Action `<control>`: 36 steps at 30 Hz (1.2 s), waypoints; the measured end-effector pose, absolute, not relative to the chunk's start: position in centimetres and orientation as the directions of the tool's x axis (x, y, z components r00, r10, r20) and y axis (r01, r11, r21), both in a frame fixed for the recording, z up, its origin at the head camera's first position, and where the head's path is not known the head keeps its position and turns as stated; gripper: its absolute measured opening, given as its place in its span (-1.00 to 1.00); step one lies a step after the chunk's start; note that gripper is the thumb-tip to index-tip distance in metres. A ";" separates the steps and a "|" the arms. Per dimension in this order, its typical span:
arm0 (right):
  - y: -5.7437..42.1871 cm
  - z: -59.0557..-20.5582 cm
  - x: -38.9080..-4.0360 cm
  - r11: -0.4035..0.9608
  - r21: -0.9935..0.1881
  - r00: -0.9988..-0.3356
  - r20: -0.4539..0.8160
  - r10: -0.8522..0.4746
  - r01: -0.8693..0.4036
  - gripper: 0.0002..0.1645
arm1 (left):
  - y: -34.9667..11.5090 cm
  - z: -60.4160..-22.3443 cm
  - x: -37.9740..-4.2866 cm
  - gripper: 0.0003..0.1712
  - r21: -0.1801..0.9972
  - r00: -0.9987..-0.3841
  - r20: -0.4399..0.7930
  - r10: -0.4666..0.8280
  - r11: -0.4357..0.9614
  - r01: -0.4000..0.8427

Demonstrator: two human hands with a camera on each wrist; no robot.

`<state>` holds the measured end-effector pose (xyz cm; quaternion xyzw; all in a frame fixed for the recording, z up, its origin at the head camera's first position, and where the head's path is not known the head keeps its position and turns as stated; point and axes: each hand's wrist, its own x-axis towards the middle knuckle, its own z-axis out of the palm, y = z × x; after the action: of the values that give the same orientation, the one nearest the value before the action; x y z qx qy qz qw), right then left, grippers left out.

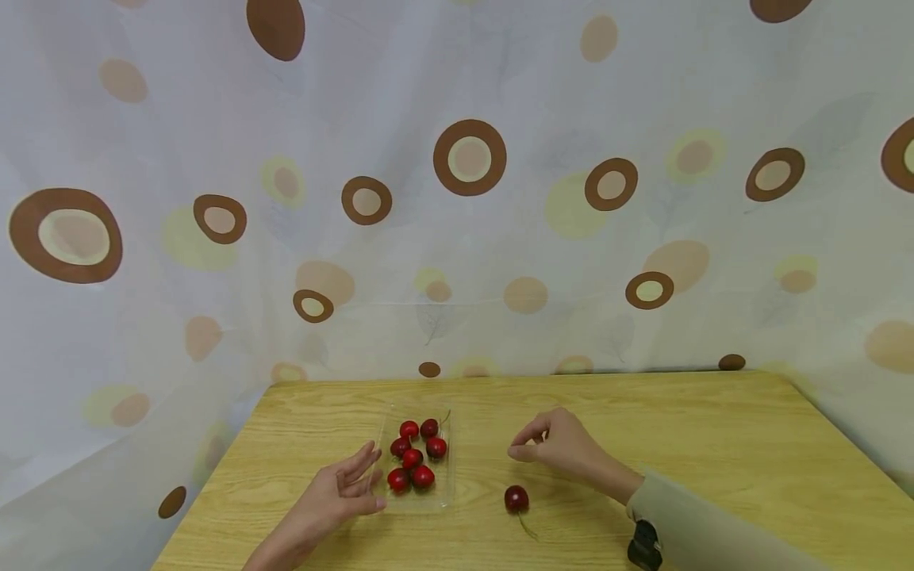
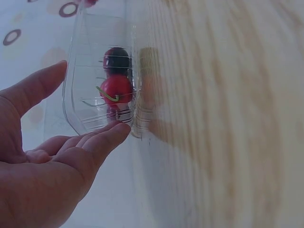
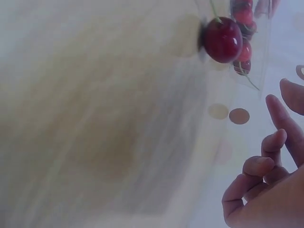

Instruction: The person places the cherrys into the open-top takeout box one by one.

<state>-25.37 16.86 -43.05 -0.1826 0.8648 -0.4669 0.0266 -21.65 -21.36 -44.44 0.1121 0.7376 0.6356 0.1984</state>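
A clear plastic tray with several red cherries in it stands on the table, left of the middle. My left hand is at the tray's left side, thumb and fingers spread. In the left wrist view its fingertips lie against or very close to the tray wall. One dark red cherry with a green stem lies on the wood to the right of the tray. Above and beyond that cherry hovers my right hand, with nothing between thumb and forefinger; its other fingers are loosely bent in the right wrist view.
The wooden table reaches back to a patterned curtain, which also hangs along both sides. A dark band or device sits at the right sleeve's cuff.
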 end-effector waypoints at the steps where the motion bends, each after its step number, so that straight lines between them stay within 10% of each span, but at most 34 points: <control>1: 17.2 -43.2 -25.1 0.500 -0.816 -0.934 0.125 -0.335 -0.289 -0.85 | -21.3 -44.4 -21.7 0.09 0.982 -0.897 -0.152 0.416 0.169 -0.088; 36: 18.8 -46.0 -19.6 0.593 -0.666 -0.845 0.111 -0.522 -0.454 -0.88 | -21.2 -44.4 -21.6 0.09 0.980 -0.898 -0.150 0.413 0.181 -0.080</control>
<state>-19.59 18.83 -45.97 -0.2739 0.8910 -0.3588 0.0478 -21.57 -21.23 -44.44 0.1121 0.7431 0.6300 0.1958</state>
